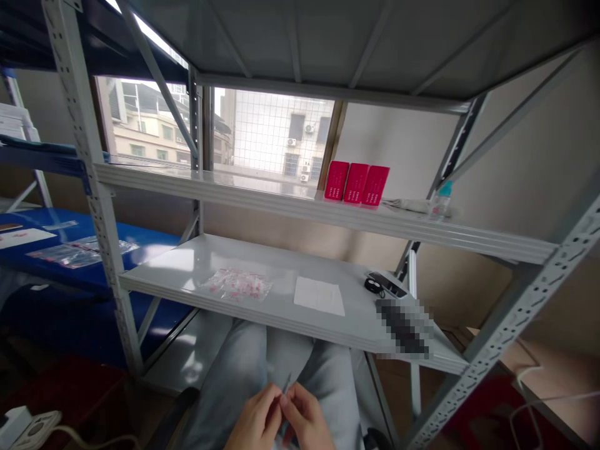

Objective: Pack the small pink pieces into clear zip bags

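Low in the view, my left hand (255, 422) and my right hand (304, 417) meet over my lap, above my light blue jeans (234, 387). Their fingertips pinch a thin grey pin-like item (285, 383), too small to identify, and its lower part is hidden by my fingers. Ahead of my hands, a clear plastic bag of small pink-and-white pieces (237, 284) lies on the grey metal shelf (244, 312). A white paper sheet (319, 295) lies to its right. Neither hand touches the shelf.
A black item and a phone (387, 284) lie near a pixelated patch (403, 328) at the shelf's right. Above stand several red boxes (356, 182) and a small bottle (440, 203). Metal uprights (510, 325) frame the shelf. A power strip (32, 428) sits lower left.
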`<state>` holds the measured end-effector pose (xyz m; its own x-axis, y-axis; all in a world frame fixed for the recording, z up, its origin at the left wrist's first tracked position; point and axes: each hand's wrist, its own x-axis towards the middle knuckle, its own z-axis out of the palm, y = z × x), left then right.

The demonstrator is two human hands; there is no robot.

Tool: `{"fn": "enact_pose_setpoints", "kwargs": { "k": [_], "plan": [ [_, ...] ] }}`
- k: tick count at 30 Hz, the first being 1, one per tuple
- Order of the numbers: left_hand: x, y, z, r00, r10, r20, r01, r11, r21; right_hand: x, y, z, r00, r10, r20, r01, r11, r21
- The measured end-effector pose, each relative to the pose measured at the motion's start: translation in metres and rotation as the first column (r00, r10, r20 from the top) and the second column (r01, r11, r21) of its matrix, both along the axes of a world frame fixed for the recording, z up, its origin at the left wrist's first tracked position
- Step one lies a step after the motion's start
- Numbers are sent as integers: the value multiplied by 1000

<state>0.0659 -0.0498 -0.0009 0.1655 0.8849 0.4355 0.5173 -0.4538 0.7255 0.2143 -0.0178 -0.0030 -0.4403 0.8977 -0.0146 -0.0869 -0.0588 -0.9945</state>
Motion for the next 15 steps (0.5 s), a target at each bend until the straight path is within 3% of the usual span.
{"fn": "enact_pose_setpoints", "kwargs": {
  "k": [4, 10, 15],
  "plan": [
    [1, -12, 4, 1000, -15, -24, 16, 1000, 12, 6, -12, 11, 999, -12, 37, 10, 999, 47],
    [2, -19, 0, 975, 112, -194, -108, 994, 28, 4, -20, -4, 927, -203, 316, 81, 930, 359],
    [-1, -13, 10, 949, 191, -250, -219, 972, -88, -3, -20, 7, 913, -255, 318, 170, 947, 271]
  ]
}}
